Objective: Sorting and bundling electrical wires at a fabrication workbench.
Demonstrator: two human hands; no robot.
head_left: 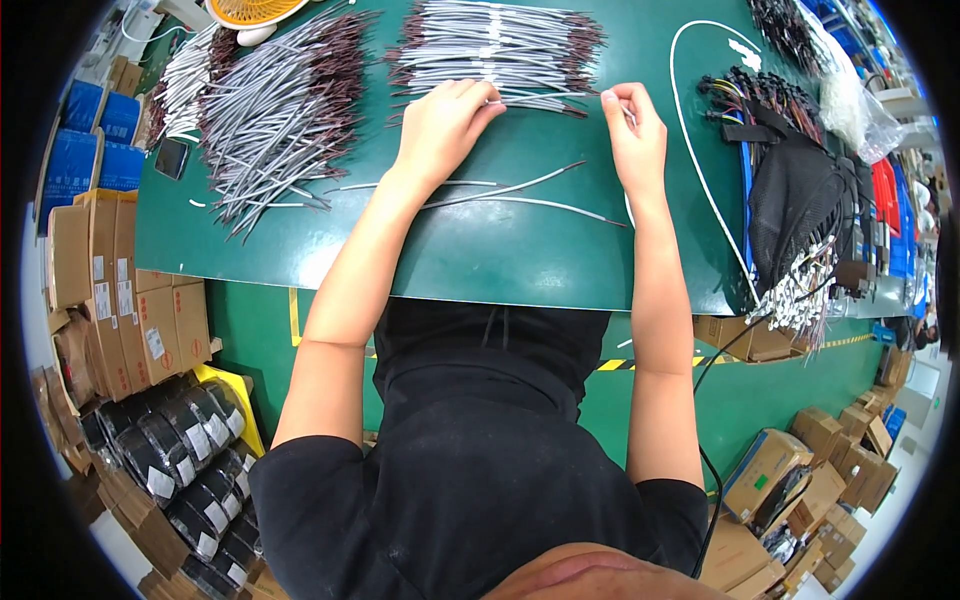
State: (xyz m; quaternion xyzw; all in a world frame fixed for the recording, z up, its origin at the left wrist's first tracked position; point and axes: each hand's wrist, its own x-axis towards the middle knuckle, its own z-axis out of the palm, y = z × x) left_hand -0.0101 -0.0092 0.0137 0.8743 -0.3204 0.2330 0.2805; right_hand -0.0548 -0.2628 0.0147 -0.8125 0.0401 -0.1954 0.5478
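My left hand [445, 125] is pinched closed at the near edge of a flat row of grey wires [455, 45] with brown ends. A grey wire [545, 99] runs rightward from its fingertips. A white strip [494, 30] crosses the middle of the row. Past the row's right end, my right hand [637, 135] has thumb and fingers drawn together. Something small and whitish shows between its fingers, too small to name. Between my forearms lie several loose grey wires [540, 202]. To the left is a big heap of similar wires [280, 110].
A long white cable [690, 130] curves along the right of the green table [380, 260]. Beyond it are a black mesh bag [800, 200] and bundled wires. An orange basket [255, 10] and a dark phone-like object [172, 158] sit at left. Cardboard boxes [165, 325] stand beside the table.
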